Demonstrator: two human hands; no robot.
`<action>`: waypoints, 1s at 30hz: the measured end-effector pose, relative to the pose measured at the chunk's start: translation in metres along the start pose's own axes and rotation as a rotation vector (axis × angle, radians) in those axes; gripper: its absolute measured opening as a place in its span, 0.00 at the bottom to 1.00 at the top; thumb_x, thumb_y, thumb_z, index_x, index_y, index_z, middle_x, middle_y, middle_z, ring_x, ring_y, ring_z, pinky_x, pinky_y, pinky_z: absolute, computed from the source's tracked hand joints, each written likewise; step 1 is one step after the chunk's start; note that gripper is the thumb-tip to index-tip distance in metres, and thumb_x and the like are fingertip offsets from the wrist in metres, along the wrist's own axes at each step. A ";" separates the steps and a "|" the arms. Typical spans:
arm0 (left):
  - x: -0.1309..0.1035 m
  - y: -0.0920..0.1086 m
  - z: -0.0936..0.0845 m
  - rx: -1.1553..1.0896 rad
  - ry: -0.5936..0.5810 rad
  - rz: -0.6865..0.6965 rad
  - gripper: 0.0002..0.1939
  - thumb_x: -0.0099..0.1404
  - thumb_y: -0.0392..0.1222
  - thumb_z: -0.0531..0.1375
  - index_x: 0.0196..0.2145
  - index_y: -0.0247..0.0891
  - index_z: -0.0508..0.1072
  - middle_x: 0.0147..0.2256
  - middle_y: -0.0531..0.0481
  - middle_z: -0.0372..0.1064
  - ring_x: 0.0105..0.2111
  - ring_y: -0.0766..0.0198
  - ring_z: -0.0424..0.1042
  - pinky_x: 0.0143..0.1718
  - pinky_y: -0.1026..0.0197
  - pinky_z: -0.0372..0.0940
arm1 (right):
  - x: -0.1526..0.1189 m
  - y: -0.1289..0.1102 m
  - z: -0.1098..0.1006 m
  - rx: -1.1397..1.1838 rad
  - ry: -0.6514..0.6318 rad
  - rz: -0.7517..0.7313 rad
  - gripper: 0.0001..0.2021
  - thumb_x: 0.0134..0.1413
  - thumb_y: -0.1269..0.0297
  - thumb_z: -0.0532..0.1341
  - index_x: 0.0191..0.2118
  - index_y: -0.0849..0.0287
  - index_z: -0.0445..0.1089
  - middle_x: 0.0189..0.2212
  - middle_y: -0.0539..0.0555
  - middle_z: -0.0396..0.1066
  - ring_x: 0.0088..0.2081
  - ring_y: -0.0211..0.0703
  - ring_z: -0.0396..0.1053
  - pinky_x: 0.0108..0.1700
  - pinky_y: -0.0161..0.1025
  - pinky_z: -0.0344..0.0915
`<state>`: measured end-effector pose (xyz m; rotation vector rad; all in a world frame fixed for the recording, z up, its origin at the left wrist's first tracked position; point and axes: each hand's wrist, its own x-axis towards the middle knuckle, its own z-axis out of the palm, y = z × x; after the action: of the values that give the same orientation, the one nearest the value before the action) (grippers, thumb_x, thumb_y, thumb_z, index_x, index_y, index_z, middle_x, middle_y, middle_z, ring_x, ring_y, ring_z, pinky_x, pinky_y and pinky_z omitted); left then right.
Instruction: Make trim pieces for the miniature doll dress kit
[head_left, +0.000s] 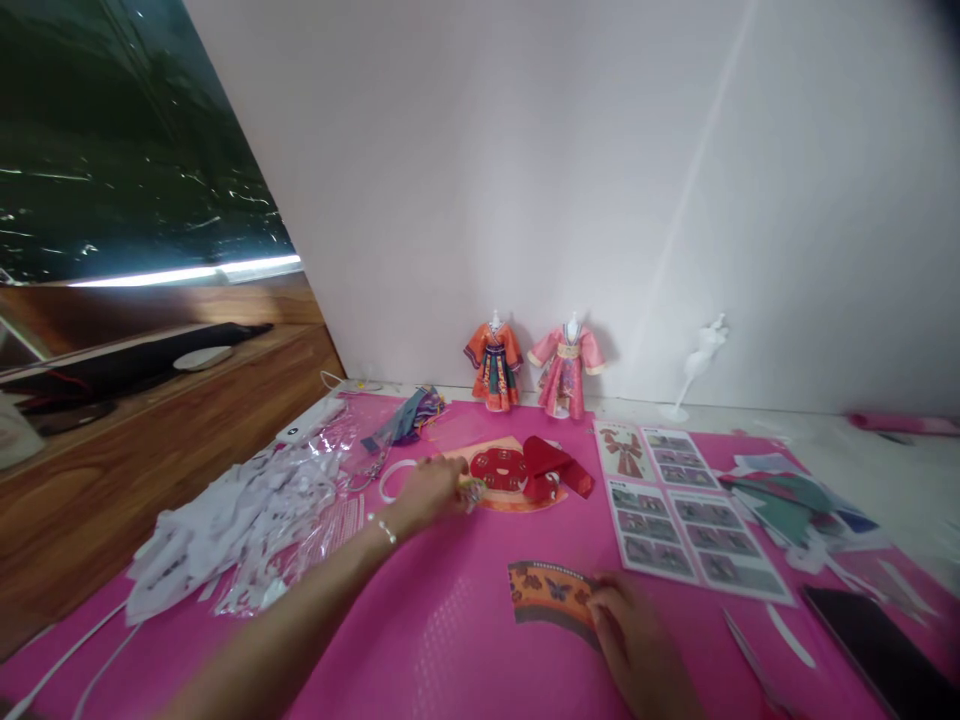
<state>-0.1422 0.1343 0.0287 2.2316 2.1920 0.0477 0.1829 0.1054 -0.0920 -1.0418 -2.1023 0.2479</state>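
Observation:
My left hand (435, 487) reaches over the middle of the pink mat. Its fingers are closed around a small clear-and-yellow thing (472, 491), too blurred to name. Just beyond lies an orange curved fabric piece (517, 503), with a red patterned piece (497, 470) and folded red fabric (541, 457) on top. Nearer to me, my right hand (636, 640) pinches the right end of a curved orange fabric strip (553, 592). That strip has a butterfly print and a brown lower border. A white ring of tape (391, 482) sits beside my left hand.
Behind stand two doll dresses on white forms, orange (493, 368) and pink (566, 370), and a bare white form (703, 358). Instruction sheets (671, 520), fabric scraps (795, 500), scissors (754, 660) and a phone (881, 650) lie right. White scraps (225, 530) and plastic bags cover the left.

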 end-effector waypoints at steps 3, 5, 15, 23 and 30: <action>-0.015 0.037 0.019 -0.034 -0.055 0.141 0.14 0.62 0.50 0.59 0.41 0.39 0.71 0.40 0.43 0.74 0.43 0.52 0.71 0.47 0.54 0.60 | 0.000 0.001 0.001 -0.006 0.003 -0.006 0.14 0.63 0.63 0.51 0.31 0.54 0.72 0.40 0.58 0.74 0.41 0.49 0.73 0.40 0.46 0.73; -0.020 0.052 0.028 -0.048 -0.083 0.204 0.11 0.59 0.46 0.61 0.38 0.39 0.71 0.40 0.44 0.73 0.43 0.53 0.71 0.47 0.55 0.60 | -0.001 0.002 0.003 -0.002 0.015 -0.013 0.14 0.62 0.63 0.51 0.31 0.54 0.72 0.39 0.58 0.74 0.41 0.49 0.74 0.41 0.46 0.73; -0.018 0.048 0.031 -0.142 -0.075 0.219 0.18 0.63 0.54 0.58 0.43 0.39 0.70 0.49 0.41 0.67 0.50 0.52 0.67 0.51 0.52 0.60 | 0.000 0.000 0.000 0.012 -0.039 0.011 0.14 0.63 0.65 0.51 0.32 0.55 0.72 0.40 0.58 0.73 0.43 0.48 0.72 0.43 0.45 0.72; 0.036 0.036 0.066 -0.179 -0.116 0.092 0.34 0.67 0.57 0.50 0.65 0.35 0.53 0.67 0.33 0.43 0.67 0.41 0.41 0.61 0.33 0.45 | -0.005 0.010 0.006 -0.015 -0.082 -0.005 0.12 0.62 0.66 0.52 0.34 0.54 0.72 0.43 0.58 0.72 0.46 0.48 0.72 0.45 0.46 0.72; 0.067 0.065 0.081 -0.221 -0.077 0.114 0.36 0.66 0.54 0.54 0.66 0.37 0.50 0.68 0.35 0.42 0.67 0.41 0.38 0.62 0.32 0.43 | -0.008 0.019 0.008 -0.016 -0.096 -0.056 0.12 0.63 0.64 0.52 0.35 0.55 0.73 0.42 0.59 0.73 0.45 0.49 0.73 0.45 0.45 0.72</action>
<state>-0.0735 0.2007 -0.0491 2.1937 1.9157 0.1923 0.1911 0.1130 -0.1106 -0.9960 -2.2192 0.2585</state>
